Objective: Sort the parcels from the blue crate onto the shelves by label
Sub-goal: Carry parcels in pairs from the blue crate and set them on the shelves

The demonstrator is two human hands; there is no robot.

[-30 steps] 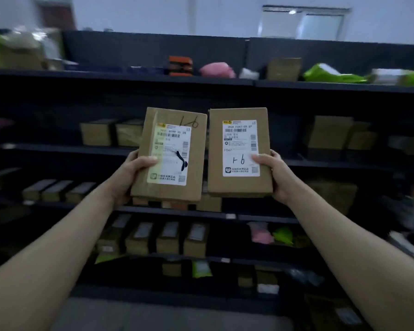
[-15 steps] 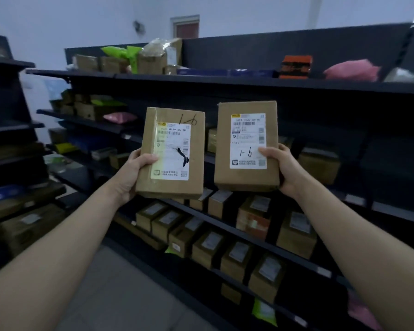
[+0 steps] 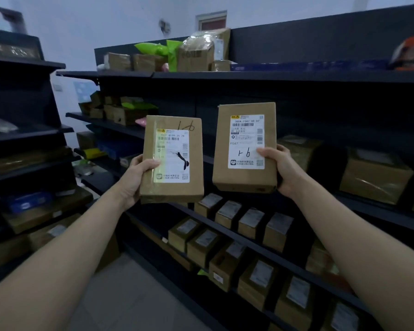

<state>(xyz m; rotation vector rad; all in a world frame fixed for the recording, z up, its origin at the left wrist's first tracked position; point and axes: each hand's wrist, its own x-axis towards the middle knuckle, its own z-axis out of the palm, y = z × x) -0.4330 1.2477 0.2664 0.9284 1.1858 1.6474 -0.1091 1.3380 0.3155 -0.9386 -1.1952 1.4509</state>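
My left hand point(image 3: 135, 179) grips a flat brown cardboard parcel point(image 3: 175, 161) by its left edge, held upright with its white label facing me and "1-6" handwritten at the top. A second brown parcel point(image 3: 245, 149) is gripped at its right edge by my right hand point(image 3: 281, 168); its label also reads "1-6" in pen. Both parcels are held up side by side in front of the dark shelves point(image 3: 249, 76), the right one slightly higher. The blue crate is out of view.
Rows of small labelled cardboard boxes point(image 3: 242, 218) fill the lower shelves. Larger boxes point(image 3: 375, 177) sit at the right, green bags and cartons point(image 3: 175, 53) on the top shelf. Another dark shelf unit point(image 3: 22, 139) stands at the left, with a grey floor aisle point(image 3: 134, 295) between.
My view has swung left along the shelving, bringing the left shelf unit and the aisle into sight. Both hands still hold the parcels up, now a little further apart.
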